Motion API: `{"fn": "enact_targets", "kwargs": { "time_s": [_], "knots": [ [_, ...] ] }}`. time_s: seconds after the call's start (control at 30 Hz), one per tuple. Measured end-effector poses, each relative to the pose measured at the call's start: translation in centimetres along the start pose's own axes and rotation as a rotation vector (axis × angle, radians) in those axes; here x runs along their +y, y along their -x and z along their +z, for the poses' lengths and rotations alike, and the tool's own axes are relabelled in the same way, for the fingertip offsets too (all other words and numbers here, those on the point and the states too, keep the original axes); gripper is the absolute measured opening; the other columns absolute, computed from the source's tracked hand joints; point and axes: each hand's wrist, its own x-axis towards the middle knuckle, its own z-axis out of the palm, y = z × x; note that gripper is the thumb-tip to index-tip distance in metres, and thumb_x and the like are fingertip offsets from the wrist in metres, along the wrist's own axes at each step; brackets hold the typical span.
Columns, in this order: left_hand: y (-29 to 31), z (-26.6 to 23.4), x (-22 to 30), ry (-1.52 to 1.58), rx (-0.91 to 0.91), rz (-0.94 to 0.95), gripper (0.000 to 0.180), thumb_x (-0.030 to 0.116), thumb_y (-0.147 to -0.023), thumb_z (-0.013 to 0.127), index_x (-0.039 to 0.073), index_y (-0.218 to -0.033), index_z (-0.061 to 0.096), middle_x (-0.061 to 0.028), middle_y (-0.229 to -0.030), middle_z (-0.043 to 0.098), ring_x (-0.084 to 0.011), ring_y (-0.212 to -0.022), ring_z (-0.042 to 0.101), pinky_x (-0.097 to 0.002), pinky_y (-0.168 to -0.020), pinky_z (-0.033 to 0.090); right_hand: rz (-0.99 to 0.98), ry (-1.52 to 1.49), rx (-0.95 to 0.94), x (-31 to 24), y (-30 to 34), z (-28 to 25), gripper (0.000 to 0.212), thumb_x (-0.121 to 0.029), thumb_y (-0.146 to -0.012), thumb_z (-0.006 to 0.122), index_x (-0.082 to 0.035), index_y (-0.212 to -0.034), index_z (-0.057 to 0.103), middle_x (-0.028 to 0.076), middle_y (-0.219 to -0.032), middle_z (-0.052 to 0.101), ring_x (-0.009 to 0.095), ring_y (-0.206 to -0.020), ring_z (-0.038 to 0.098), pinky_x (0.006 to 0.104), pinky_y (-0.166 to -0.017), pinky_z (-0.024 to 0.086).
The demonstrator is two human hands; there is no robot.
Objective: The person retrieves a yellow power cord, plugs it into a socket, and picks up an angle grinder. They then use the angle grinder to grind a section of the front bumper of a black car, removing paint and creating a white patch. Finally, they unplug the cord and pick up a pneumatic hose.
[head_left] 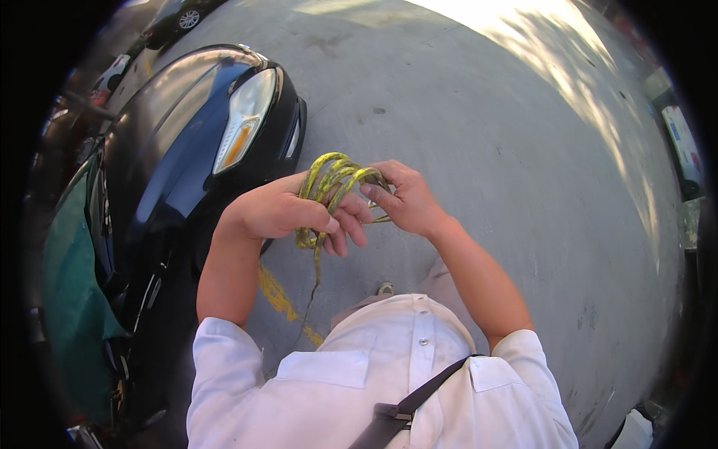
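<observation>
A yellow-and-grey rope (327,177) is wound into several loose loops in front of my chest. My left hand (295,213) grips the coil, its thumb across the loops and its fingers curled through them. On the coil's right side, my right hand (402,196) pinches the rope between thumb and fingers. One thin, frayed-looking end hangs down below my left hand toward the ground. Part of the coil behind my fingers is hidden.
A dark car (191,123) stands close on my left, its headlight (247,120) near my left forearm. Green cloth (75,299) covers its side window area. Grey concrete ground (479,135) bears a worn yellow line (277,294). More vehicles stand at the far left and right edges.
</observation>
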Motion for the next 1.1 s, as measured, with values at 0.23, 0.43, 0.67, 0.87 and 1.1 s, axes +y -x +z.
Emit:
{"fn": "enact_targets", "kwargs": {
  "time_s": [0.23,0.43,0.67,0.87,1.1],
  "knots": [
    [-12.3,-7.9,6.7,-0.039,0.339,0.081,0.036,0.016,-0.088,0.062,-0.01,-0.112,0.066,-0.0255,-0.103,0.074,-0.0288,-0.082,0.077,-0.0344,-0.075,0.063,-0.364,0.157,0.068,9.2,-9.5,-15.9,0.011,-0.008,-0.084,0.068,-0.004,-0.094,0.065,0.01,-0.082,0.065,0.029,-0.07,0.063,0.0374,-0.062,0.05],
    [-23.0,-10.2,17.5,-0.068,0.463,0.139,0.026,0.024,-0.096,0.065,-0.001,-0.094,0.071,-0.0129,-0.081,0.073,-0.0084,-0.049,0.052,-0.0247,-0.05,0.042,-0.297,-0.024,-0.409,13.3,-18.9,-27.4,0.029,-0.012,-0.078,0.072,-0.004,-0.104,0.065,0.008,-0.09,0.064,0.021,-0.07,0.062,0.0334,-0.062,0.05],
    [-32.8,-16.1,28.8,-0.096,0.706,0.406,0.029,0.027,-0.099,0.064,0.0,-0.091,0.07,-0.0068,-0.073,0.07,-0.0043,-0.046,0.047,-0.0201,-0.043,0.034,0.217,-0.473,-0.821,18.4,-33.5,-32.1,0.08,-0.058,-0.088,0.065,-0.006,-0.148,0.047,0.019,-0.125,0.059,0.025,-0.106,0.059,0.0399,-0.086,0.052],
    [-44.8,-26.9,28.8,-0.52,0.873,0.505,0.026,0.022,-0.093,0.066,-0.002,-0.086,0.071,-0.0094,-0.067,0.065,-0.0139,-0.061,0.06,-0.0309,-0.059,0.049,0.073,-0.124,-0.797,23.9,-50.5,-36.1,0.079,-0.046,-0.086,0.078,0.001,-0.14,0.045,0.011,-0.13,0.056,0.023,-0.123,0.053,0.0404,-0.105,0.043],
    [-59.6,-42.1,32.2,-0.625,1.183,0.932,0.018,0.01,-0.081,0.071,-0.001,-0.073,0.06,-0.0156,-0.071,0.065,-0.0375,-0.061,0.063,-0.0445,-0.061,0.051,-0.034,-0.622,-0.523,22.8,-71.2,-41.7,0.13,-0.073,-0.072,0.078,-0.01,-0.164,0.011,0.007,-0.134,0.055,0.023,-0.122,0.056,0.0402,-0.107,0.043]
  ]
}}
